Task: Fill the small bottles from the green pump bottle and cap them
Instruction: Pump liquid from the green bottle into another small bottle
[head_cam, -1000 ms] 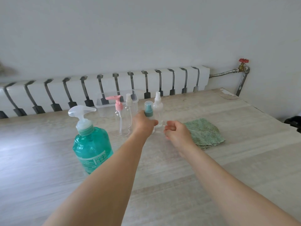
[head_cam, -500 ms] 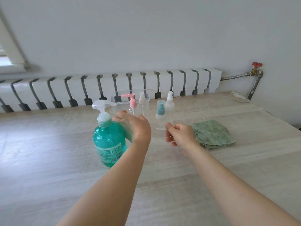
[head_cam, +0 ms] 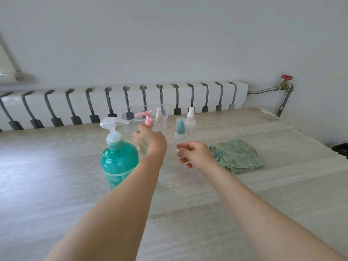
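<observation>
The green pump bottle (head_cam: 118, 161) stands upright at front left, partly behind my left forearm. My left hand (head_cam: 151, 143) is wrapped around the clear body of the pink-pump small bottle (head_cam: 148, 121), whose pink head sticks up between thumb and fingers. A white-topped small bottle (head_cam: 159, 115) stands just behind it. To the right stand a teal-spray small bottle (head_cam: 180, 129) under a clear cap and another white-topped bottle (head_cam: 190, 119). My right hand (head_cam: 195, 157) hovers just in front of the teal-spray bottle, fingers loosely curled, with nothing visible in it.
A clear plastic tub (head_cam: 130, 117) sits behind the bottles near the table's far edge. A crumpled green cloth (head_cam: 237, 157) lies right of my right hand. A white radiator (head_cam: 120, 102) runs along the wall, with a red-handled valve (head_cam: 286, 78) at its right end.
My left hand let go of the teal-spray bottle, moved left and closed around the pink-pump bottle. My right hand stayed in front of the teal-spray bottle. The view has shifted left.
</observation>
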The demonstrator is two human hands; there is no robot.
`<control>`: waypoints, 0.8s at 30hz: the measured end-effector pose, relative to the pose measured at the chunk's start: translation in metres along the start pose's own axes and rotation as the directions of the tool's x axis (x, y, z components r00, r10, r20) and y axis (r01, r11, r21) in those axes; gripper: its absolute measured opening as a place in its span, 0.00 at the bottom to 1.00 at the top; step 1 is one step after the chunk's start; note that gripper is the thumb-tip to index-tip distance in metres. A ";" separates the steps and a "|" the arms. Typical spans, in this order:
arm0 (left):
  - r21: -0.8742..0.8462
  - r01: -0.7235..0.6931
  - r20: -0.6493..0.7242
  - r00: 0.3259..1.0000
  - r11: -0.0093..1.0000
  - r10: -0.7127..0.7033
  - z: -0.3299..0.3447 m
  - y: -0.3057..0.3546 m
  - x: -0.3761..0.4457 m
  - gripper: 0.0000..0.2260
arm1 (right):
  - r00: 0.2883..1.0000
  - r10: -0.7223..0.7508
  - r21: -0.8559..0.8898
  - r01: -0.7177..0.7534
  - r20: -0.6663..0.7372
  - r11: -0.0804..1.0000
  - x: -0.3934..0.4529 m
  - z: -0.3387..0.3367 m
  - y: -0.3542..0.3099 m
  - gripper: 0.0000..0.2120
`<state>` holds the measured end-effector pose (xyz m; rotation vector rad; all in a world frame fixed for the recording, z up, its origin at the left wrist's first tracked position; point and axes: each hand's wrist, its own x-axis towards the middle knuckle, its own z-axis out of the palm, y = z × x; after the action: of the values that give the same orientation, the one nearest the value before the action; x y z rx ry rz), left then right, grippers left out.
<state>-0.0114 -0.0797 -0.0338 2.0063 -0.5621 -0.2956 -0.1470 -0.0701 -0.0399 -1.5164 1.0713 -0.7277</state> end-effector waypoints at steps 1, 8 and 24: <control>-0.004 -0.008 0.004 1.000 1.000 0.008 -0.001 0.000 -0.002 0.15 | 1.000 -0.002 0.005 0.002 -0.008 1.000 0.000 0.000 0.000 0.07; 0.003 -0.138 0.080 0.987 0.990 0.137 -0.017 -0.002 -0.028 0.17 | 0.998 -0.046 -0.049 0.045 -0.033 0.998 -0.004 0.009 -0.003 0.23; -0.451 0.080 0.496 0.851 0.889 0.174 -0.072 0.018 -0.062 0.08 | 0.995 -0.103 -0.065 0.104 0.019 0.992 -0.038 0.016 -0.026 0.26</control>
<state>-0.0384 -0.0005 0.0144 1.4338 -0.7975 -0.8842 -0.1416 -0.0285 -0.0144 -1.6418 1.0195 -0.7564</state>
